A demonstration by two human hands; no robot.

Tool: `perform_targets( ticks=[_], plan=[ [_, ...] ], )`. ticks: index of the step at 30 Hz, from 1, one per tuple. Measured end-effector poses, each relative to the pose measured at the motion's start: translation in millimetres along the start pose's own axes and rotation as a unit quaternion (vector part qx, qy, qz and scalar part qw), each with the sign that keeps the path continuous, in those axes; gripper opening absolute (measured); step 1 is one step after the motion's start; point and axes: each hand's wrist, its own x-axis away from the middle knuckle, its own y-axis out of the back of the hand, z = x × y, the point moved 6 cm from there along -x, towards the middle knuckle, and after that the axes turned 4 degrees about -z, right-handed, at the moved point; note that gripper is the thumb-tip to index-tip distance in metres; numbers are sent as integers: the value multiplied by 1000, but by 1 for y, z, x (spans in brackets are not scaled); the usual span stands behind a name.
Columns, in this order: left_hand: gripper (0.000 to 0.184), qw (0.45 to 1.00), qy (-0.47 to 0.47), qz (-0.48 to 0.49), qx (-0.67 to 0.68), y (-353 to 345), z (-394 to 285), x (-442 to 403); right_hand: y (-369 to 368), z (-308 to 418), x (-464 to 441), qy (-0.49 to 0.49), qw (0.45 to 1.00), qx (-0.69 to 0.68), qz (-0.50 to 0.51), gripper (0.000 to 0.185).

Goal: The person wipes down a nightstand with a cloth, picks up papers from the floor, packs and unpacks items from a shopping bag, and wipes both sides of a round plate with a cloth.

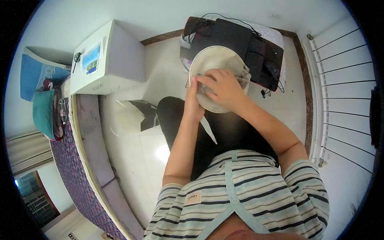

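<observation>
A round cream-coloured hat or bowl-shaped piece (216,53) is held above my lap, its hollow side up, with greyish, crumpled, thin material (239,72) inside. My left hand (193,100) grips its left rim, the fingers wrapped round the edge and partly hidden. Over the hollow lies my right hand (224,89), palm down, its fingers spread and touching the material inside. I cannot make out anything held in my right hand.
Behind it stands a low table with a black laptop (232,38) and cables. A white cabinet (126,56) and a bed (74,172) are at the left, a white radiator (348,84) at the right. A paper bag (138,116) sits on the floor.
</observation>
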Motion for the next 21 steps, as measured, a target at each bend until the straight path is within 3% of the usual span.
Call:
perform_targets(
  ticks=[4,7,9,10,12,16,18,21],
  plan=[
    [53,1000,22,-15,4,12,12,-3,-16,-15,-1,-7,999,-20,31,27],
    [54,1000,6,-22,-2,13,14,0,-16,-44,-22,-69,997,43,-21,24],
    [56,996,-68,-3,-63,4,1,4,-13,-69,-31,-177,981,62,-56,21],
    [55,995,-75,8,-59,2,-3,4,-19,-73,-34,-177,981,62,-55,21],
    [54,994,-88,-2,-62,5,-4,3,-22,-84,-29,-262,952,7,-155,20],
    [54,993,-100,-13,-65,24,-12,-7,-39,-23,-29,-222,969,-95,-43,21],
    [56,997,-70,-12,-3,37,-12,-7,-38,12,-28,-149,963,-222,36,21],
    [56,996,-91,-15,-10,28,-13,3,-40,-1,-33,-90,987,-133,31,20]
  ],
)
